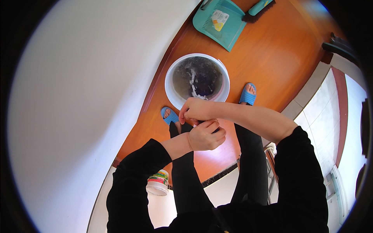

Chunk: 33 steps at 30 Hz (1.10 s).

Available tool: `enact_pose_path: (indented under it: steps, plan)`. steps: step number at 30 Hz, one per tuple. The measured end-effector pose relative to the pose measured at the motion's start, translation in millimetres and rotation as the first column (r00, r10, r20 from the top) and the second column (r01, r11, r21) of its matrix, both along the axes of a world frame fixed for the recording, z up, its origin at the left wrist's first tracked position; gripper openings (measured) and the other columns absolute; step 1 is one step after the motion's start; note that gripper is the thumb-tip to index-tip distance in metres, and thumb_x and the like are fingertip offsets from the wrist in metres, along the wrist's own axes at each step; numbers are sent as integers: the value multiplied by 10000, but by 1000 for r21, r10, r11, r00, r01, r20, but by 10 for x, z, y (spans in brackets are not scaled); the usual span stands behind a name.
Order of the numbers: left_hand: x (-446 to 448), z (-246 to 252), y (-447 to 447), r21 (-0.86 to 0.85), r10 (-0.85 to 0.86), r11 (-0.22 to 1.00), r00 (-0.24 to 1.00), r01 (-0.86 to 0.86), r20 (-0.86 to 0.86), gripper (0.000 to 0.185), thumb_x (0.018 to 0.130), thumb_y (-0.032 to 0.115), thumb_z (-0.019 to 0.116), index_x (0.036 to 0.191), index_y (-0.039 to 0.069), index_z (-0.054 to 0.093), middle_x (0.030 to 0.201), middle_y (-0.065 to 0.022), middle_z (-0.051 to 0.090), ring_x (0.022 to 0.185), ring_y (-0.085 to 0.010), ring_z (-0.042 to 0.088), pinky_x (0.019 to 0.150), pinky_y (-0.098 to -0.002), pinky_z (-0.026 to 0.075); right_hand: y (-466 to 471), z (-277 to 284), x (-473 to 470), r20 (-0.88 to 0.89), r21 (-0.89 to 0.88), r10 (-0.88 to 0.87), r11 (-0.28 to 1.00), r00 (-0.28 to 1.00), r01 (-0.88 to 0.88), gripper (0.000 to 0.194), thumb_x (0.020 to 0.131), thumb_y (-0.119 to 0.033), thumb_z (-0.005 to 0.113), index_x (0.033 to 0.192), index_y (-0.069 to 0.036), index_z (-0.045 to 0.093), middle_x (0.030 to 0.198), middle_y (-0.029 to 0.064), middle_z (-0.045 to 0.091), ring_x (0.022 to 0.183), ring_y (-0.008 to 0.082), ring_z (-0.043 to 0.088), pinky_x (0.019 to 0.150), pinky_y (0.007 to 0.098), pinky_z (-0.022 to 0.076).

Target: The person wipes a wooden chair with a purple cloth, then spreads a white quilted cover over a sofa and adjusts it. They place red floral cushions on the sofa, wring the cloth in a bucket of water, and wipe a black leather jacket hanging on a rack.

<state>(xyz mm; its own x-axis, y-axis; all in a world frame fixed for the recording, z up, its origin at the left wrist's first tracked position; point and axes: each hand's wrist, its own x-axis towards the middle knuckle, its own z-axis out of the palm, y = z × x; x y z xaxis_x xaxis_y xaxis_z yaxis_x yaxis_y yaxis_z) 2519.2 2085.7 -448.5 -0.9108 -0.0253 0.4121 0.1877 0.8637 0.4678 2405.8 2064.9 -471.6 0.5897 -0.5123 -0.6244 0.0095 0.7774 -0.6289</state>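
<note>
My left hand point(207, 135) and my right hand point(198, 110) are close together just on my side of a white bucket point(168, 83). Both are shut on a dark, cloth-like bundle point(215, 130); only small bits of it show between the fingers, and most is hidden. A white streak of water point(192, 81) runs from near my right hand across the bucket's opening. Murky grey water point(182, 72) fills part of the bucket, with a darker patch in it whose nature I cannot tell.
A teal dustpan point(236, 36) holding a printed wrapper point(220, 20) lies beyond the bucket, beside a brush point(259, 10). A white wall point(87, 72) rises on the left. My feet in blue slippers point(248, 94) flank the bucket. A smaller labelled bucket point(158, 183) stands behind my left leg.
</note>
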Motion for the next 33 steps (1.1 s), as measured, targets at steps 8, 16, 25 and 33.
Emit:
enact_pose_path:
  steps: [8, 16, 25, 33]
  plan:
    - [-2, -293, 98, -50, -116, 992, 992, 118, 45, 91, 586, 182, 566, 589, 91, 565, 716, -10, 515, 722, -186, 544, 668, -315, 482, 97, -140, 32, -315, -142, 48, 985, 948, -97, 176, 724, -43, 469, 722, -6, 641, 593, 141, 594, 535, 223, 594, 520, 340, 470]
    - [3, -667, 187, -118, -144, 980, 980, 161, 141, 94, 623, 204, 585, 620, 110, 595, 787, -17, 539, 870, -225, 529, 708, -358, 470, 190, -578, 184, -597, -94, 85, 980, 797, -175, 214, 689, -75, 525, 822, -36, 688, 839, 230, 638, 767, 356, 641, 700, 421, 504]
    - [-331, -533, -204, -100, -365, 888, 820, 449, 441, 135, 707, 133, 536, 786, 72, 626, 984, -104, 598, 1005, -286, 542, 836, -395, 434, 120, -526, -166, -962, -70, -4, 970, 272, -232, 288, 792, -162, 525, 1032, -82, 662, 999, 120, 634, 941, 230, 587, 849, 349, 408]
    - [-497, -66, -392, 11, -305, 868, 515, 497, 801, 209, 721, 145, 577, 893, 56, 654, 936, -105, 619, 962, -284, 555, 828, -381, 414, -85, 749, -335, 35, -954, -601, 217, 799, 205, 461, 577, -20, 598, 1034, -74, 619, 1103, 138, 586, 1003, 316, 560, 878, 435, 421]
